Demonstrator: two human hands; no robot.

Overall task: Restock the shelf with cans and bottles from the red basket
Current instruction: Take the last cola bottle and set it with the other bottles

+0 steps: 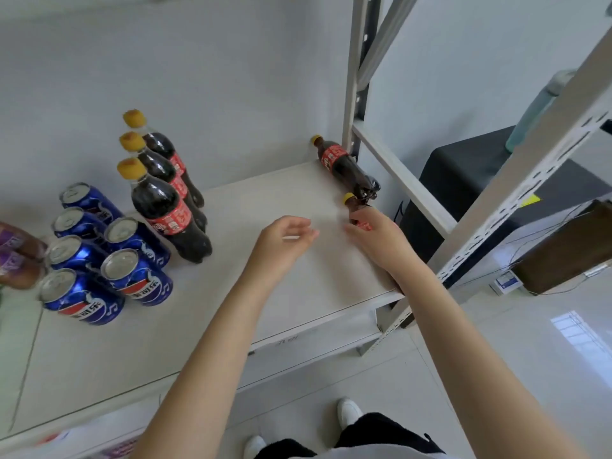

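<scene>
1. Your right hand [374, 236] sits at centre right of the frame. Its fingers are curled round the lower body of a cola bottle [351, 201]. Only the yellow cap, the neck and a bit of red label show past the hand, so how firm the grip is cannot be told.
2. Your left hand [284, 238] is in the middle of the frame over bare shelf [298, 293]. Its fingers are loose and spread and it holds nothing. Whether it touches the board cannot be told.
3. The held bottle is at the right end of the shelf, its cap just beside the base of a second cola bottle [344, 167] further back. That one looks tilted, cap toward the wall, and whether it is standing or leaning cannot be told.
4. The main risk is pushing the held bottle further back, because it would probably nudge that rear bottle and roll or topple it.
5. The next risk is the open right edge of the board beside the metal post [530, 180]. A bottle set too far right could slip off.
6. Gripping low leaves the top free to swing, so let go only once the base sits flat.
7. The row of three bottles [165, 207] and the blue cans [132, 273] at left are well apart from your hands.
8. The red basket is out of frame.
</scene>
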